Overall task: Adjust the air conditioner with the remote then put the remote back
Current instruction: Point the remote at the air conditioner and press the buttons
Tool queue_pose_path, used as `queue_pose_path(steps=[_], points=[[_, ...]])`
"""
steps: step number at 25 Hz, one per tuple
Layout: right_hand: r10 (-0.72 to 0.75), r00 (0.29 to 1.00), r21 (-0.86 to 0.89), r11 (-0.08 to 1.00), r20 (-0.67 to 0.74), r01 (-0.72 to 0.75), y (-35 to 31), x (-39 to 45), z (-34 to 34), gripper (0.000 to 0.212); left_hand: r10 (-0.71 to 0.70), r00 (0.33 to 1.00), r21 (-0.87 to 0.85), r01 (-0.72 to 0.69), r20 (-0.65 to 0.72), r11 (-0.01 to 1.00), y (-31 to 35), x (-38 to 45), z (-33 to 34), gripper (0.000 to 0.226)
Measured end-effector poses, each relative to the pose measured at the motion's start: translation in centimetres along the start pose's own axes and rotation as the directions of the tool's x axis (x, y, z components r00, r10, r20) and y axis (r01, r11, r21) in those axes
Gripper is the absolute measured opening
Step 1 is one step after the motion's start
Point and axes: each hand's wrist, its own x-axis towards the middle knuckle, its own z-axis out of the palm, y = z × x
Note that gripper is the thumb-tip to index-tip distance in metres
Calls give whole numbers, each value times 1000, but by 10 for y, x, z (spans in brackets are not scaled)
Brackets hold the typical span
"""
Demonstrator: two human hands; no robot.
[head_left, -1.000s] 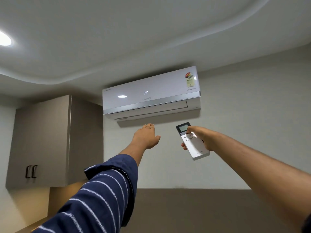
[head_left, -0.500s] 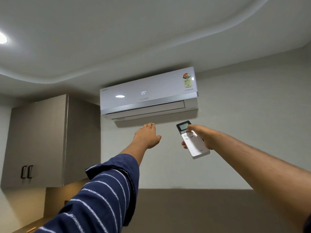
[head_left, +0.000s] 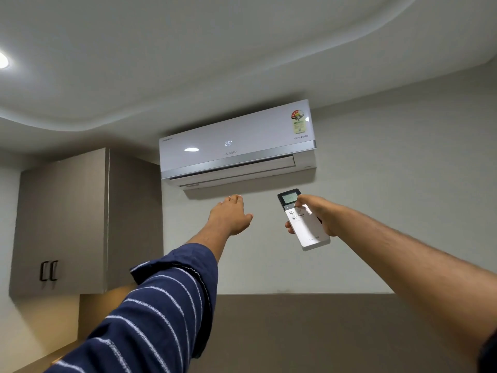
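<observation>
Remote (head_left: 304, 222) button labels too small to read; ceiling light (head_left: 3, 60) cropped at left edge.

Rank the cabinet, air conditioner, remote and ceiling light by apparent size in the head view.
1. cabinet
2. air conditioner
3. remote
4. ceiling light, cut off by the frame edge, so its rank is unsure.

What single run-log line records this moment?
right hand: holds remote, thumb on buttons | left hand: empty, raised under air conditioner | display: 25
</observation>
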Motion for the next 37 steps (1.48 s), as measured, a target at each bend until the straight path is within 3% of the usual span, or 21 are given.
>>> queue_pose_path(steps=[14, 22, 37], points=[[23, 992, 31, 999, 123, -27, 2, 1, 20, 26, -31, 999, 32, 32, -13, 999, -16, -8, -6, 71], [-26, 998, 47, 999, 53, 24, 0, 5, 33, 11, -36, 999, 49, 37, -32, 998, -29, -9, -12, 71], [-41, 998, 60, 997, 51, 38, -3, 15, 40, 13, -42, 998, 45, 43, -37, 998, -30, -2, -9, 71]])
